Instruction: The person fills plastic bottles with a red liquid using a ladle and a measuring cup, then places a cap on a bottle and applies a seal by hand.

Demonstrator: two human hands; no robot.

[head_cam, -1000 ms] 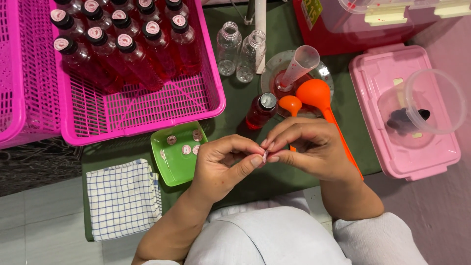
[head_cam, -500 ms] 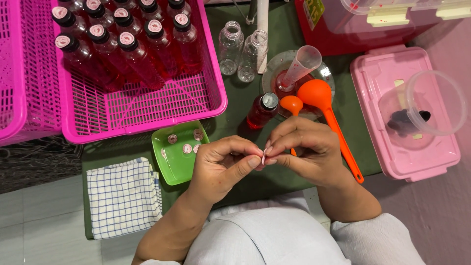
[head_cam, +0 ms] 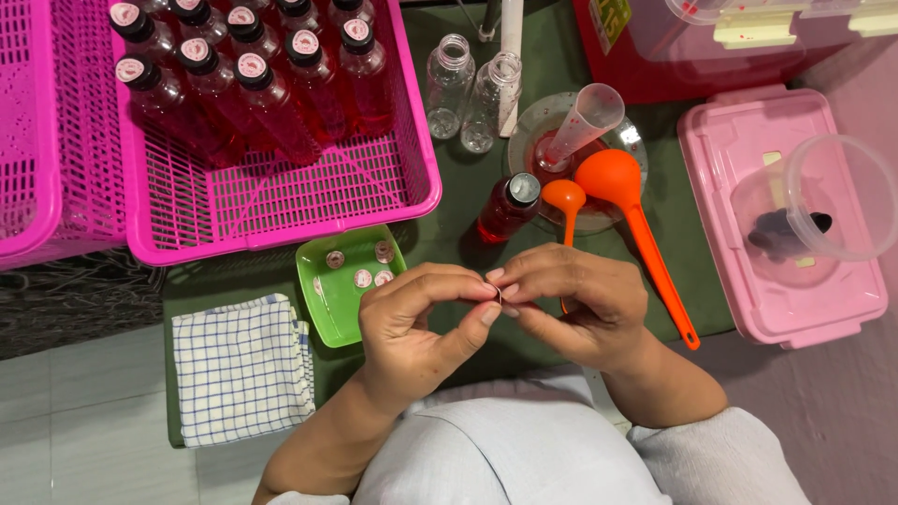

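We see both hands, the left hand [head_cam: 416,323] and the right hand [head_cam: 575,304], pinched closed together on one small round thin sticker seal [head_cam: 499,297], held just right of the green square plastic tray [head_cam: 329,316] on the table. We judge the seal very light, soft and easy to crease, so it is better held by its edge. Fingertips hide most of it, so its colour and sticky side stay unclear.

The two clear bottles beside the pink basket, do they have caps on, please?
No, both clear bottles stand open-mouthed and empty, while the red bottles in the pink basket wear caps.
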